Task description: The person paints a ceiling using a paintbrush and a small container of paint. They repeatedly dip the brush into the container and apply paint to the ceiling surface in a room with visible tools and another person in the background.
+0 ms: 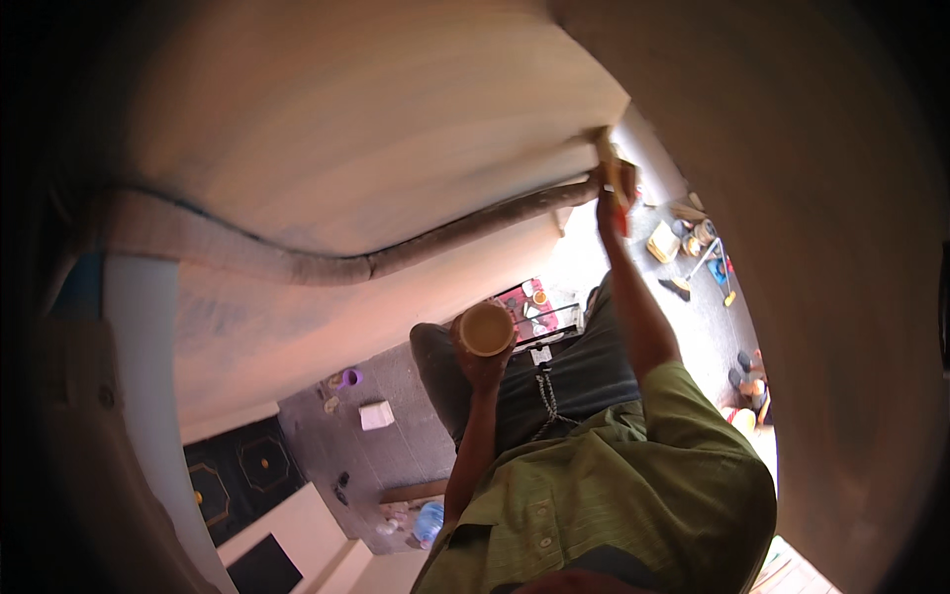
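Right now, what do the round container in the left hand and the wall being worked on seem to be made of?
The container looks like a plastic or metal tub, though glare leaves that open; its inside is coated tan. The wall looks like smooth plaster with a matt tan coat. The pipe along it has the same dull finish; its own material cannot be told.
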A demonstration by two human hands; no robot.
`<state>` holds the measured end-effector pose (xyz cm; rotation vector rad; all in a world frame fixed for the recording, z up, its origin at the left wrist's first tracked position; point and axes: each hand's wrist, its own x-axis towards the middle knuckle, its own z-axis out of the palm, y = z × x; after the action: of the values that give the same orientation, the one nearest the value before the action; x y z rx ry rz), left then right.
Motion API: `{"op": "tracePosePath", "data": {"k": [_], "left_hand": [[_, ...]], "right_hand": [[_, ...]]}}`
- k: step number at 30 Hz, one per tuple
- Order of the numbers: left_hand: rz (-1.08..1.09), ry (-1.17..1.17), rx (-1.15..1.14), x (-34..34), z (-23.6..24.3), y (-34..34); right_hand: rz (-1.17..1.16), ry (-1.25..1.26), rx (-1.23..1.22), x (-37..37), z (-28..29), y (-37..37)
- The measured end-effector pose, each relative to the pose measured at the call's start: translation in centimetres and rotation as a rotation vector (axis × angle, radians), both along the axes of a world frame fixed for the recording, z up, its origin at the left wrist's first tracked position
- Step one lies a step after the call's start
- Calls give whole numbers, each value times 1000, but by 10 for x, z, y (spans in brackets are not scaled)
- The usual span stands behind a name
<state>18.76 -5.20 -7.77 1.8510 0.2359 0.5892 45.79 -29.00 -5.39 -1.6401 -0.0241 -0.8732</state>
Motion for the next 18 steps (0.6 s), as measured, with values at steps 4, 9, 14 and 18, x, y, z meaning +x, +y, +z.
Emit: {"op": "tracePosePath", "data": {"k": [4,9,14,18], "left_hand": [[55,-53,-128,-11,-6,2],[193,5,110,-32,63,17],[344,-75,267,-84,73,53],[521,-48,245,-133,66,76]], "right_hand": [[-194,-124,-200,0,0,114],[228,-180,-66,-76,43,236],[669,-169,56,-114,67,292],[585,-32,221,-77,29,288]]}}
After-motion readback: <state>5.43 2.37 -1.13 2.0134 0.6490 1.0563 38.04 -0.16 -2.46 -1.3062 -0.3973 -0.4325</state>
